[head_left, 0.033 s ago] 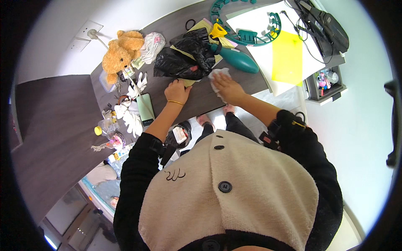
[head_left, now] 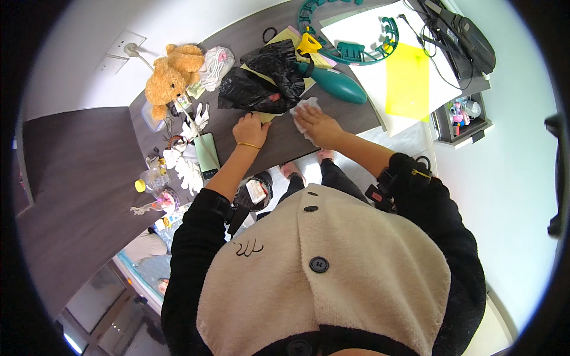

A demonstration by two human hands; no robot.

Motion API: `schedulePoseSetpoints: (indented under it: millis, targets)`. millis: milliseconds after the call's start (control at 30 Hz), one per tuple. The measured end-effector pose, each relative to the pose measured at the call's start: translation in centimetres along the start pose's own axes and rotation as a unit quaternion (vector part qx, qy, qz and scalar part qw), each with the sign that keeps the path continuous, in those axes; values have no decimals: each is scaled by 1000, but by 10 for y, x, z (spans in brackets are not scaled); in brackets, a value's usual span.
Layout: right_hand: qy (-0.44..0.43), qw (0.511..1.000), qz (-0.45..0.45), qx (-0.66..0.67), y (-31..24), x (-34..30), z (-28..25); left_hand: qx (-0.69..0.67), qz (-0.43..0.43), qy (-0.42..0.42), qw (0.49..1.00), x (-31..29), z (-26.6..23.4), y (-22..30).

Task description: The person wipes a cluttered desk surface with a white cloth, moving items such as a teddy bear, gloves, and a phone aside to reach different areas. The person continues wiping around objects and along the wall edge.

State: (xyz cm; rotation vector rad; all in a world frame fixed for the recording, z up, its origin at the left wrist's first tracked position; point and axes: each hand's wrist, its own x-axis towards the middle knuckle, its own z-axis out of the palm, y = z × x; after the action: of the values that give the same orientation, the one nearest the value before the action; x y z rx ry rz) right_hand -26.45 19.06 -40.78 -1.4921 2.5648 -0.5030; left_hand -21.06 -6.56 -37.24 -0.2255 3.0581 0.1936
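My right hand [head_left: 319, 126] lies over a crumpled white wipe [head_left: 310, 103] and presses it on the dark wood desk [head_left: 284, 137]. Its fingers point up and left, close together. To the left, my left hand [head_left: 252, 129], a yellow band at its wrist, has its fingers curled at the edge of a sheet of yellow paper [head_left: 265, 117]; the fingertips are partly hidden. That sheet runs under a crumpled black plastic bag [head_left: 252, 89], where a small reddish spot shows. A teal bulb-shaped thing [head_left: 339, 86] lies just beyond my right hand.
Left on the desk are a teddy bear [head_left: 173, 77], white gloves [head_left: 189, 172], a pale green phone-like slab [head_left: 206, 153] and a yellow-capped bottle [head_left: 155, 180]. A curved green frame [head_left: 351, 53] and a yellow sheet [head_left: 407, 83] lie right. Below stands a black-lined bin [head_left: 254, 194].
My right hand and the wipe have slid a little to the left, closer to the black bag. The left hand stays in almost the same place.
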Motion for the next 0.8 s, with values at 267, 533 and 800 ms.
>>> schedulePoseSetpoints:
  millis: [267, 533, 800]
  targets:
    - [-55, 997, 57, 21, 31, -118, -26, 20, -7, -1, 1000, 2, -8, -8]
    - [212, 908, 229, 278, 34, -138, -104, -94, -15, 25, 995, -21, -29, -8]
    - [180, 920, 107, 332, 26, -65, -125, -161, -101, 5, 982, -37, -57, -32]
